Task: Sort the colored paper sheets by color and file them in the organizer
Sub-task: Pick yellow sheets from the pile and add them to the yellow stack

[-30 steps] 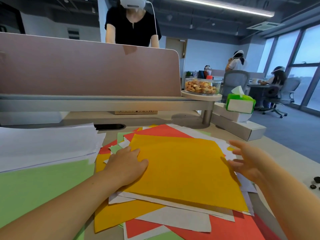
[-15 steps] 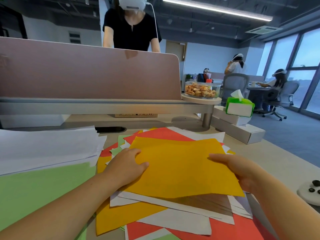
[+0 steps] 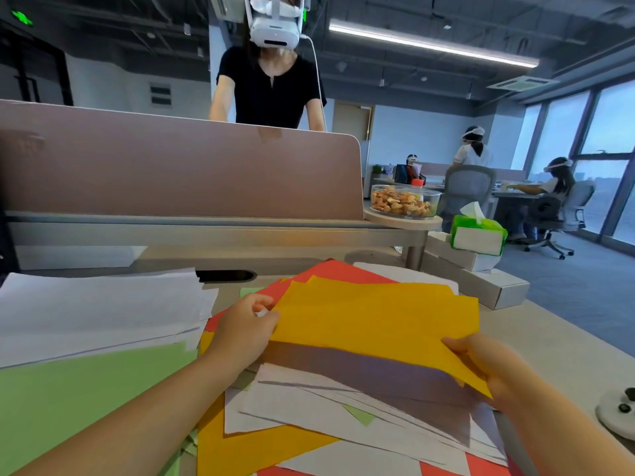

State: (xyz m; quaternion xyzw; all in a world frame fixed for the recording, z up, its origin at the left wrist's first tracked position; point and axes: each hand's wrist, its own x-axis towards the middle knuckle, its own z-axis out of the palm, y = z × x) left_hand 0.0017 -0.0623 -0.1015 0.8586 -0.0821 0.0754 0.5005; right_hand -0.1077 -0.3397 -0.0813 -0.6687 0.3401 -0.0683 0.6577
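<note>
Sheet, yellow, now off pile btw L hand, R hand

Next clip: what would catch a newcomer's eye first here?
A yellow sheet at centre, held above the mixed pile by the left hand and right hand. A green sheet and white stack lie to the left; a person in a headset stands behind the divider.

pale beige desk. carries at left a stack of white sheets, with a large green sheet just in front, touching it. holds at centre a loose pile of overlapping orange, red, white and green sheets. bears long white boxes at rear right and a round white device with black buttons at the right edge. shows a dark oval cable slot behind the white stack.
</note>
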